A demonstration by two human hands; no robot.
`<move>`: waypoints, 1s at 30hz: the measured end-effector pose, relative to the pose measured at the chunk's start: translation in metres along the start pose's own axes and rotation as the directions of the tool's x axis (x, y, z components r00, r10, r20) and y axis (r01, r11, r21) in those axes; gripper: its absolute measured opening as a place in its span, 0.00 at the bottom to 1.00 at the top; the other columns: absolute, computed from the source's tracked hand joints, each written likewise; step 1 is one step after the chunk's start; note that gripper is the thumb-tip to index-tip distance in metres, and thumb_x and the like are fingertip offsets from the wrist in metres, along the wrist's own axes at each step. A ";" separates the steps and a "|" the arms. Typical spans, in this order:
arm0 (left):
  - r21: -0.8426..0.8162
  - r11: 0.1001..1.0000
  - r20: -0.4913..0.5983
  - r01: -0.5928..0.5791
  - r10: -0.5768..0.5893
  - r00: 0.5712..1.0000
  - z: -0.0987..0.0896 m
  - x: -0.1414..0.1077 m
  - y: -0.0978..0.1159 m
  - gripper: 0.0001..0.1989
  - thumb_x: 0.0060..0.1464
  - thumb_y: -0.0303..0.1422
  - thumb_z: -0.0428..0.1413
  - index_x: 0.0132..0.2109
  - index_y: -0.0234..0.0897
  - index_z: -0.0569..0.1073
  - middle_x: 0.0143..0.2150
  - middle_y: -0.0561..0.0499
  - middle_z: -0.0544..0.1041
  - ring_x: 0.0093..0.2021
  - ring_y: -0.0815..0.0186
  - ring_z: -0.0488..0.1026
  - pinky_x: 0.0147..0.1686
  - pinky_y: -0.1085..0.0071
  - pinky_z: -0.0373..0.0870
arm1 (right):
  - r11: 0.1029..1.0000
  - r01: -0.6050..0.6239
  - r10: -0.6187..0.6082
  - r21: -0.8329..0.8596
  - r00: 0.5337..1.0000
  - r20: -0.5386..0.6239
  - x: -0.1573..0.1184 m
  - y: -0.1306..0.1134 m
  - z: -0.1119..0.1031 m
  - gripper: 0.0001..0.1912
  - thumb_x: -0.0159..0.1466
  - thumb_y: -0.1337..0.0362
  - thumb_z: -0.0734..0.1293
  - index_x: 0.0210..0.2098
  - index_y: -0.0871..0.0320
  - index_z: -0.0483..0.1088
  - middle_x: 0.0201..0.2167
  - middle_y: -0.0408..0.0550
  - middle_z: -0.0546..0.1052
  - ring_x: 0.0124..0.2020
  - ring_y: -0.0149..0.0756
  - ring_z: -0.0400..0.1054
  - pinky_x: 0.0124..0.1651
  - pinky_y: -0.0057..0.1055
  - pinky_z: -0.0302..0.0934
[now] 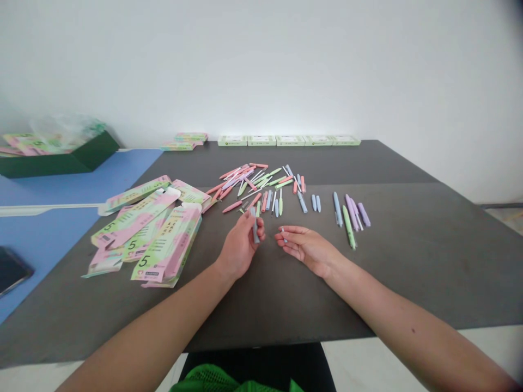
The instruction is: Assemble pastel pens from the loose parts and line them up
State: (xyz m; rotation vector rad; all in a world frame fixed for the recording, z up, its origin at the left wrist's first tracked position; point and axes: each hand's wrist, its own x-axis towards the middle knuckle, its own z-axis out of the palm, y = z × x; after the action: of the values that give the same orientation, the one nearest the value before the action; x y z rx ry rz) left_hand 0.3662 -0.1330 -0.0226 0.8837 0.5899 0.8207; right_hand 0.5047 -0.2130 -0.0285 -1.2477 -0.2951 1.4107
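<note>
My left hand [241,244] is closed around a blue-grey pen barrel [255,227] that stands nearly upright in the fingers. Just to its right, my right hand [304,247] pinches a small pale blue-white piece [285,235], too small to make out fully. Beyond both hands lies a loose heap of pen parts [249,182] in pink, green, blue and purple, with thin white refills among them. Two short blue pen pieces [316,203] lie apart from the heap. Farther right are a blue pen [337,209], a green pen [349,227] and purple pen parts [353,212].
Flattened pink and green cardboard boxes [163,245] overlap at the left. Along the back edge stand several boxes in a row [290,141], beside a small stack [186,141]. A dark green tray [87,155] and a phone [12,269] rest on the blue surface at the left.
</note>
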 end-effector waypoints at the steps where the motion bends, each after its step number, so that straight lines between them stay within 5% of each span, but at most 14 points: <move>1: -0.117 0.992 -0.052 0.041 -0.047 0.998 -0.001 0.003 0.002 0.02 0.56 0.28 0.50 0.38 0.35 0.67 0.30 0.53 0.69 0.24 0.75 0.66 0.26 0.79 0.67 | 1.000 0.007 -0.007 -0.008 1.000 0.003 0.000 -0.001 0.000 0.09 0.56 0.73 0.68 0.37 0.62 0.70 0.30 0.49 0.79 0.27 0.26 0.72 0.32 0.20 0.67; 6: -0.361 0.928 -0.160 0.089 -0.156 0.975 -0.007 0.014 0.008 0.13 0.57 0.19 0.45 0.45 0.39 0.64 0.29 0.53 0.72 0.29 0.73 0.74 0.36 0.72 0.74 | 0.996 0.033 -0.028 -0.086 0.998 0.058 -0.003 -0.002 0.002 0.14 0.56 0.73 0.67 0.43 0.61 0.69 0.31 0.49 0.79 0.25 0.25 0.71 0.30 0.20 0.66; 11: -0.450 0.883 -0.174 0.132 -0.232 0.957 -0.011 0.018 0.008 0.10 0.56 0.18 0.44 0.40 0.34 0.64 0.32 0.48 0.74 0.33 0.69 0.76 0.35 0.72 0.75 | 0.982 0.060 -0.045 -0.178 0.995 0.085 -0.012 -0.005 0.014 0.13 0.57 0.70 0.67 0.43 0.61 0.70 0.30 0.48 0.78 0.22 0.23 0.67 0.26 0.18 0.64; 23: -0.385 0.918 -0.184 0.092 -0.174 0.967 -0.007 0.011 0.000 0.10 0.55 0.17 0.45 0.40 0.36 0.60 0.33 0.47 0.74 0.40 0.63 0.77 0.34 0.73 0.74 | 0.892 0.191 -0.139 -0.410 0.978 0.153 -0.011 -0.004 0.037 0.18 0.57 0.69 0.66 0.48 0.61 0.67 0.28 0.46 0.77 0.20 0.24 0.65 0.24 0.21 0.63; 30: -0.318 0.946 -0.160 0.066 -0.122 0.980 -0.005 0.007 -0.008 0.13 0.53 0.18 0.47 0.42 0.38 0.58 0.33 0.49 0.73 0.40 0.62 0.76 0.33 0.71 0.72 | 0.885 0.176 -0.156 -0.432 0.984 0.082 -0.004 -0.006 0.037 0.15 0.55 0.69 0.69 0.42 0.59 0.69 0.26 0.45 0.77 0.18 0.23 0.63 0.21 0.20 0.61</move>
State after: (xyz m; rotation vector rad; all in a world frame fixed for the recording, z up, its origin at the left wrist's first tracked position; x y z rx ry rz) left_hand 0.3697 -0.1284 -0.0328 0.4929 0.6328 0.8824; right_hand 0.4775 -0.1974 -0.0070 -1.5140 -0.7684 1.2617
